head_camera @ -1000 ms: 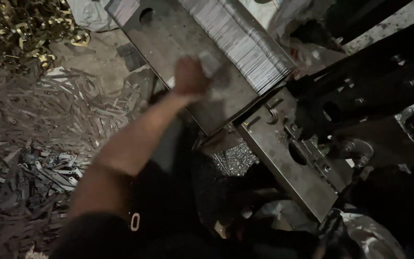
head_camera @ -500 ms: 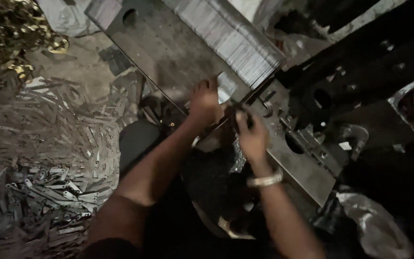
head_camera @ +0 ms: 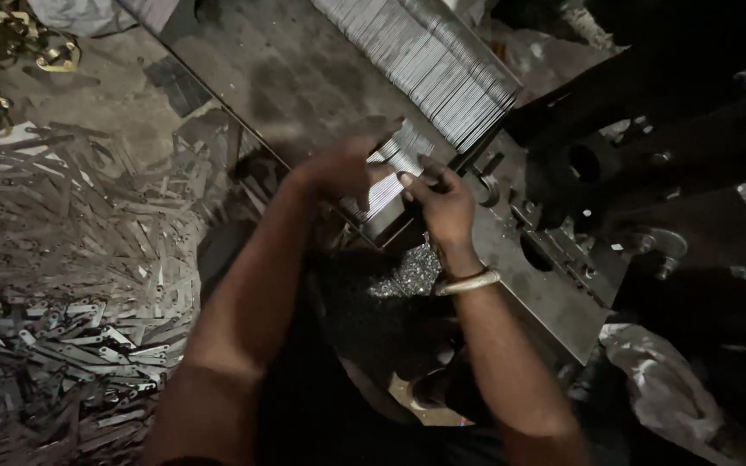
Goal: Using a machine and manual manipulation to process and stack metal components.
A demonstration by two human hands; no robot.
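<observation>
Both hands are gripping the same small bunch of thin metal strips point(head_camera: 390, 177) near the middle of the frame. The left hand point(head_camera: 343, 168) is blurred, but it's closing around the near end of the bunch from the left, fingers curled over it. The right hand point(head_camera: 442, 200) is pinching the other side, fingertips point(head_camera: 414, 179) pressing on the top edge of the strips, so the bunch is sitting squeezed between the two hands. A pale bangle point(head_camera: 468, 281) is sitting on the right wrist.

That bunch is resting right at the lower edge of a flat steel plate point(head_camera: 287, 78) that's running diagonally from the upper left toward the centre. Just above the hands, up toward the top centre, a long neat stack of the same kind of strips point(head_camera: 429, 60) is lying on edge along the plate, pretty much touching the held bunch at its lower end.

To the right of the hands, a grey metal block with a round hole point(head_camera: 546, 267) is angling down toward the lower right, with dark heavy machine parts point(head_camera: 649, 129) filling the upper right. A little heap of shiny metal shavings point(head_camera: 407, 274) is lying just under the right wrist. The whole left side of the frame is covered in a messy pile of loose flat punched strips point(head_camera: 71, 285), and some curly brass-coloured scrap point(head_camera: 2, 52) is sitting in the upper left corner.
</observation>
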